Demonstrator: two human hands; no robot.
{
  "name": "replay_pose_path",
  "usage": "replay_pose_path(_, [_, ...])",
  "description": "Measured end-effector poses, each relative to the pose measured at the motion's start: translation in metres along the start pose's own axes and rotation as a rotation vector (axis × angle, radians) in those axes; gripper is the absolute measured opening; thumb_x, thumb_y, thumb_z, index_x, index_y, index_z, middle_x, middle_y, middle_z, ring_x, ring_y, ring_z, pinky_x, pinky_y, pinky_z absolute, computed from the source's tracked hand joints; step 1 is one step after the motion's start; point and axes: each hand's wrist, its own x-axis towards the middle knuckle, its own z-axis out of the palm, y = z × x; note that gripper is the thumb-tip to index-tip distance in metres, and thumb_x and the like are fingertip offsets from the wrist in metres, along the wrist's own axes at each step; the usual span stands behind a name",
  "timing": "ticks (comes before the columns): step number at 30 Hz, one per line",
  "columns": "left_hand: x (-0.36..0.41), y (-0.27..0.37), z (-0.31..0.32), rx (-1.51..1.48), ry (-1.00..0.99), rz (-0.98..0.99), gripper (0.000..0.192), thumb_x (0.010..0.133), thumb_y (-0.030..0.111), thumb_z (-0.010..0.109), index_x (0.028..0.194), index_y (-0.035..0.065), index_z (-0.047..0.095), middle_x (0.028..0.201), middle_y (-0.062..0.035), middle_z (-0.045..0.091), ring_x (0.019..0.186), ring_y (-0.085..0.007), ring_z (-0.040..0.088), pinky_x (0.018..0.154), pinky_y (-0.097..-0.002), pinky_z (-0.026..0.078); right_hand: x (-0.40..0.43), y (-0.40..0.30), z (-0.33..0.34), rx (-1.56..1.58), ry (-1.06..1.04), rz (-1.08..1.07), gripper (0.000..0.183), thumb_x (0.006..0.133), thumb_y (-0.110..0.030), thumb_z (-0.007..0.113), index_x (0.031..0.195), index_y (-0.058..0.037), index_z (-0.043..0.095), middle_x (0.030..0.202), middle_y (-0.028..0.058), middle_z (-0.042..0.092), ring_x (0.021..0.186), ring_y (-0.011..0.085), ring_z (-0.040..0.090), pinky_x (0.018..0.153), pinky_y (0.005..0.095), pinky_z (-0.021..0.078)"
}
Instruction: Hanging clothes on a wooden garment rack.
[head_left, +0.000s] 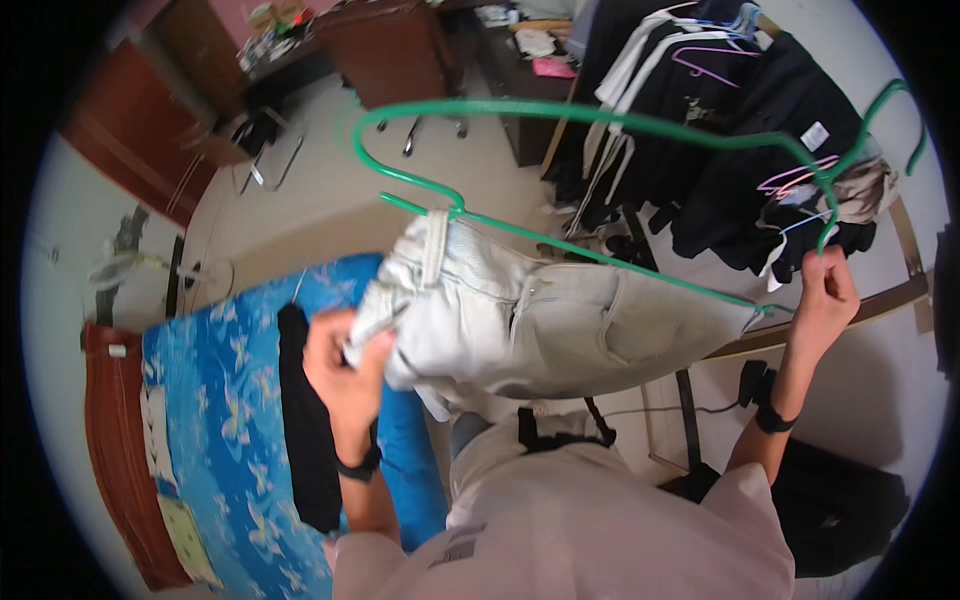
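A green clothes hanger (570, 111) spans the view in front of me, its hook at the far right. Pinched in my right hand (827, 289) is the hanger's right end, below the hook. Light-coloured denim trousers or shorts (559, 322) hang from the hanger's lower bar, with a belt loop caught at the bar's left end and a corner of the waist at its right end. My left hand (349, 367), slightly blurred, grips the left side of the waistband between thumb and fingers.
A bed with a blue patterned sheet (247, 420) is at left, a folded black garment (307, 420) on it. Dark clothes (720, 142) and more hangers fill a rack at upper right. A brown office chair (386, 52) stands beyond. A black bag (836, 502) lies at lower right.
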Motion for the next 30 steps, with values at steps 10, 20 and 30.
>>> replay_pose_path(10, [0.064,-0.077,0.090,-0.149,-0.938,-0.341,0.041,0.093,0.009,0.059,0.131,-0.0021,0.050,0.111,-0.0071,0.063,0.095,-0.0147,0.057,0.086,-0.0266,0.044,-0.018,-0.038,-0.011,-0.478,0.116,0.006,0.025,0.079,-0.014,0.079,0.072,0.0007,0.061,0.060,-0.0033,0.044,0.058,0.0050,0.032,0.051,0.0235,0.0222])
replay_pose_path(20, [0.091,-0.159,0.200,-0.509,-1.341,-0.348,0.067,0.080,0.006,0.073,0.139,-0.0019,0.042,0.131,-0.0113,0.053,0.114,-0.0198,0.055,0.096,-0.0330,0.044,-0.031,-0.061,-0.016,-0.876,0.159,-0.018,0.026,0.071,-0.017,0.080,0.076,0.0007,0.062,0.068,0.0054,0.053,0.065,0.0168,0.044,0.057,0.0298,0.0370])
replay_pose_path(30, [0.025,-0.072,0.278,-0.724,-1.732,-0.030,0.052,0.080,0.013,0.072,0.126,0.0020,0.051,0.121,-0.0075,0.056,0.101,-0.0130,0.053,0.086,-0.0267,0.043,-0.096,-0.070,-0.097,-1.443,0.268,0.005,0.032,0.085,-0.032,0.063,0.076,-0.0028,0.055,0.074,0.0096,0.052,0.070,0.0303,0.052,0.066,0.0389,0.0441])
